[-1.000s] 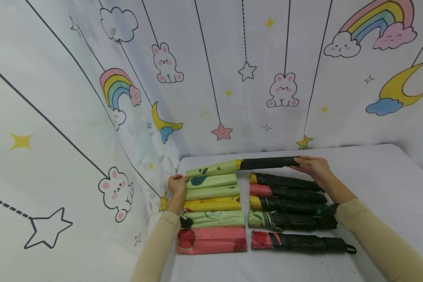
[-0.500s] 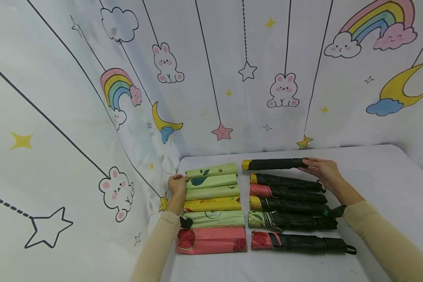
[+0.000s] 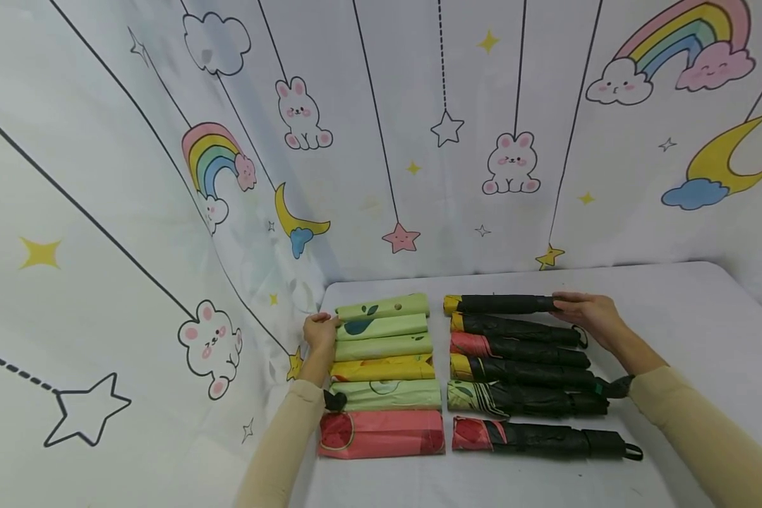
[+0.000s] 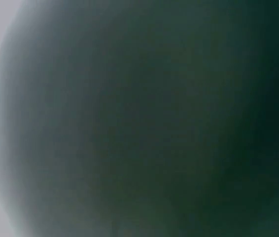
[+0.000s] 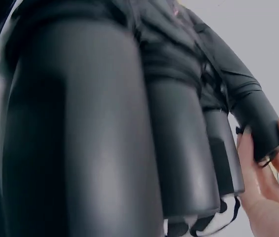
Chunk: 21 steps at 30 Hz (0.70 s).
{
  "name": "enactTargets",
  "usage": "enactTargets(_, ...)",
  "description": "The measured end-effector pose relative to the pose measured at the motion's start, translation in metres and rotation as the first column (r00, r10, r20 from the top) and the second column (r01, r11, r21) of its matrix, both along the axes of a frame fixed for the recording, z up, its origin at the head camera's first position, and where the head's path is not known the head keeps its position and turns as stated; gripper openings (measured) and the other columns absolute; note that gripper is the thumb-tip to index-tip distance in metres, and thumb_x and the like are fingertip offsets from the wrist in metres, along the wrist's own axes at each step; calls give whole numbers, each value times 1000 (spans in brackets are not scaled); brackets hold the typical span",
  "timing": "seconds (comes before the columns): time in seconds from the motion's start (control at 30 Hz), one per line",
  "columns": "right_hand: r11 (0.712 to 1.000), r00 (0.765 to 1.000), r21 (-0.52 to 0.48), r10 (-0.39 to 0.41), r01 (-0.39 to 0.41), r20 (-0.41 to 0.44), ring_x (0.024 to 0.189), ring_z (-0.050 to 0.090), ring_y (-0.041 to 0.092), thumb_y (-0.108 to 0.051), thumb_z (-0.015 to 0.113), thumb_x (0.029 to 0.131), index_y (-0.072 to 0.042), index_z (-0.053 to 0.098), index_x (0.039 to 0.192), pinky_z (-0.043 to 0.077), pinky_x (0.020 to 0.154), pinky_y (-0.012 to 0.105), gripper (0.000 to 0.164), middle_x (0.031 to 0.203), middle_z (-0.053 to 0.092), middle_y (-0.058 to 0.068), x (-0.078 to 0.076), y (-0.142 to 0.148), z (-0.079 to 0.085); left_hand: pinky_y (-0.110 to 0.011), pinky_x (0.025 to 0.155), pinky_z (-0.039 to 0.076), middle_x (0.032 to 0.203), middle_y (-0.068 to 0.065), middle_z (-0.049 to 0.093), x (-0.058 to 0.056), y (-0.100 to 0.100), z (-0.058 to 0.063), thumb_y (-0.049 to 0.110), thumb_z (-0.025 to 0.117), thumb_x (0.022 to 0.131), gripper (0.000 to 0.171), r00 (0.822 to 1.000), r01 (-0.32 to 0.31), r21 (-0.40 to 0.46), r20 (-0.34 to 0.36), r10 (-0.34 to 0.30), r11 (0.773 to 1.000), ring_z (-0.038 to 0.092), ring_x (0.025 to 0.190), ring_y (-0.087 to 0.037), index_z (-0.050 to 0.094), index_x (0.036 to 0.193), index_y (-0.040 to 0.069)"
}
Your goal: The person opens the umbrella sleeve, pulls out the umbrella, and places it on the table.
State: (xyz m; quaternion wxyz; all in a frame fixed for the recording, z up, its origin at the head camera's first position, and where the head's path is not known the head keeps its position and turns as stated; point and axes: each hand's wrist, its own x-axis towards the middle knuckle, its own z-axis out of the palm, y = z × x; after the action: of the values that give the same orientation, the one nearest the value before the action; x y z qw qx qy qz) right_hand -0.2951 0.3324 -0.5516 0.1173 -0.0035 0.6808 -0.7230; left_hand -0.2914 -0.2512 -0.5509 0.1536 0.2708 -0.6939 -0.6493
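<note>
My right hand (image 3: 587, 317) holds the black handle end of a folded umbrella (image 3: 498, 304) with a yellow tip, at the back of the right column. The right wrist view shows thumb and fingers around that umbrella's handle (image 5: 258, 123). At the back of the left column lies a light green umbrella sleeve (image 3: 381, 306) with a leaf print. My left hand (image 3: 320, 331) pinches at its left end; the exact contact is small to see. The left wrist view is a dark blur.
Several more sleeves lie in the left column, among them a yellow one (image 3: 381, 369) and a red one (image 3: 384, 433). Facing them are several folded umbrellas, including a striped one (image 3: 527, 398) and a red-tipped one (image 3: 540, 437). A printed curtain (image 3: 355, 197) borders the white table (image 3: 686, 317).
The folded umbrella has come right, out of the light green sleeve's end, then down toward the table at the back of the right column. My left hand has stayed put.
</note>
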Motion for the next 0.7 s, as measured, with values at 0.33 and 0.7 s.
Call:
enactTargets(0.33, 888, 992, 459, 46, 12, -115, 98, 61, -9, -25, 62, 107, 11, 50, 148, 59, 87, 22, 56, 152, 44, 36, 1, -3, -6, -45, 95, 54, 120, -16, 62, -2, 0, 0, 0, 74, 93, 33, 1000, 8, -29, 19, -7, 1000, 60, 109, -32, 60, 123, -1)
enactTargets(0.7, 814, 983, 581, 88, 21, -159, 135, 47, 51, -15, 50, 110, 11, 54, 143, 48, 104, 59, 43, 147, 49, 37, 3, -8, 3, -45, 97, 53, 121, -15, 61, -5, -1, -1, 2, 73, 92, 37, 999, 38, -23, 17, -37, 999, 59, 112, -32, 59, 126, -2)
